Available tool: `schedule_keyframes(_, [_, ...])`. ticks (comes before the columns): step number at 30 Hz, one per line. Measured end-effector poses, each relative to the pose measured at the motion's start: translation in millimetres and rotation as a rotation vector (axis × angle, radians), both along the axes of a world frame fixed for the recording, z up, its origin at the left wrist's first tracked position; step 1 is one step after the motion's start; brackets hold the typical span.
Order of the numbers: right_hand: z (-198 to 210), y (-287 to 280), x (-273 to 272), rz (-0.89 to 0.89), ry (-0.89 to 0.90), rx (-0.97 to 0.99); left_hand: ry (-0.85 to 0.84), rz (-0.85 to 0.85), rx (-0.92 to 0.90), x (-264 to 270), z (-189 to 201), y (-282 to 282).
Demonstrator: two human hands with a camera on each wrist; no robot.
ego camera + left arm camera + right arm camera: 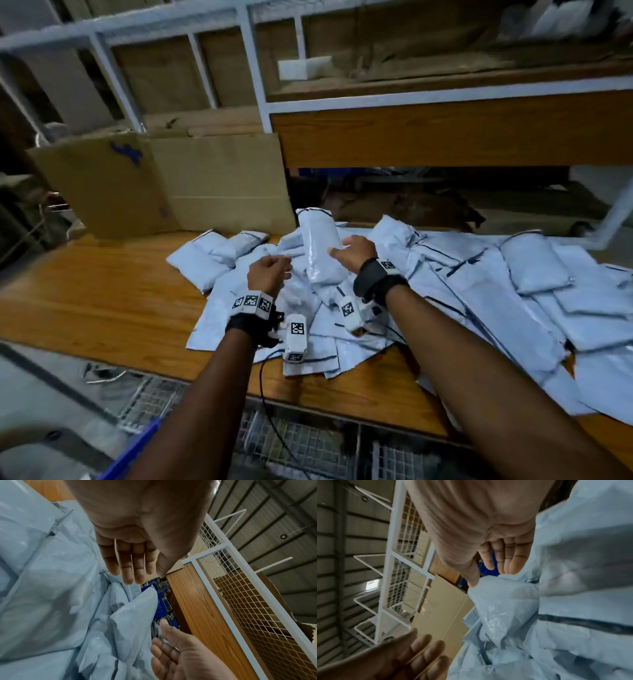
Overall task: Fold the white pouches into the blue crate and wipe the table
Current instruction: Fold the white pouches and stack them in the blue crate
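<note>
A heap of white pouches (445, 274) with dark seams covers the right half of the wooden table (102, 291). One folded, bundled pouch (320, 246) stands up on top of the heap between my hands. My right hand (352, 251) is at its right side with fingers straight (510, 561) and the thumb by the pouch's (505, 595) edge. My left hand (270, 274) hovers to its left, fingers straight (130, 563) and holding nothing. A blue slatted crate (163, 601) shows beyond the heap, under the wooden shelf.
A flat cardboard sheet (171, 185) leans at the table's back left. A wooden shelf (445, 133) in a white wire rack (240, 601) overhangs the back right. A blue edge (137, 445) shows low at the front left. Bare wood lies left of the heap.
</note>
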State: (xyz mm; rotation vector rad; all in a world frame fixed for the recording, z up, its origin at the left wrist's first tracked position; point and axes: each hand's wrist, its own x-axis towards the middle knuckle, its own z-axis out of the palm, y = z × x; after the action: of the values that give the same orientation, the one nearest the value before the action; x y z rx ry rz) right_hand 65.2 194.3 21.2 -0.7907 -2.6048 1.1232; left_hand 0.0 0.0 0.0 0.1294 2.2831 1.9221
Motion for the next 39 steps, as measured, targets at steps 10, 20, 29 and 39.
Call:
schedule_keyframes(10, [-33.4, -4.9, -53.1, -0.151, -0.205, -0.054, -0.043, -0.052, -0.057, -29.1, -21.0, -35.7])
schedule_keyframes(20, [-1.5, -54.6, -56.2, -0.046, 0.107, -0.170, -0.085, -0.068, 0.072, -45.8, -14.5, -88.1])
schedule_keyframes(29, [-47.7, -107.1, -2.8, 0.110, 0.193, -0.353, -0.180, -0.194, 0.196, -30.6, -14.7, -67.9])
schedule_keyframes(39, [-67.9, -18.2, 54.7, -0.796, 0.084, -0.386, -0.123, -0.116, 0.192, -15.6, -34.2, -50.9])
